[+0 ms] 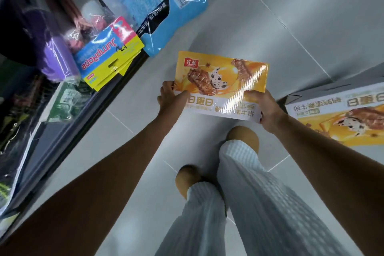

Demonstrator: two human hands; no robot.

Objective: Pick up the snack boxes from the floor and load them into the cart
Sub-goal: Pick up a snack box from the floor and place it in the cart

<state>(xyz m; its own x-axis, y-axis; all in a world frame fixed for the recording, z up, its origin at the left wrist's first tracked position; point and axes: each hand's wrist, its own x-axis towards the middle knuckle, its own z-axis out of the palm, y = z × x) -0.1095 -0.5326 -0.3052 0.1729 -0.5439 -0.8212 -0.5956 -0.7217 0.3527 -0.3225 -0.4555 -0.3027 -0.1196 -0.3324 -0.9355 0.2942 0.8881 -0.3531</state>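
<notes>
Flat yellow-and-white glossy cardboard snack box (222, 85) just above frame centre, toward 1 o'clock, held over grey tiled floor (291, 27) between both hands. Left hand (169, 97) grips box's 9 o'clock edge, thumb lying on printed face. Right hand (268, 110) clamps the 4 o'clock corner. Larger white-and-yellow carton of same print (336, 116) on floor at 3 o'clock, apart from held box. Shelf rack runs 8 to 11 o'clock, holding blue-and-yellow jump rope cards (108, 58) and light blue plastic pack (158, 6). Pale striped trousers (249, 183) and tan shoes (243, 137) at 6 o'clock.

pale checked trousers (255, 189), tan shoes (243, 136)
</notes>
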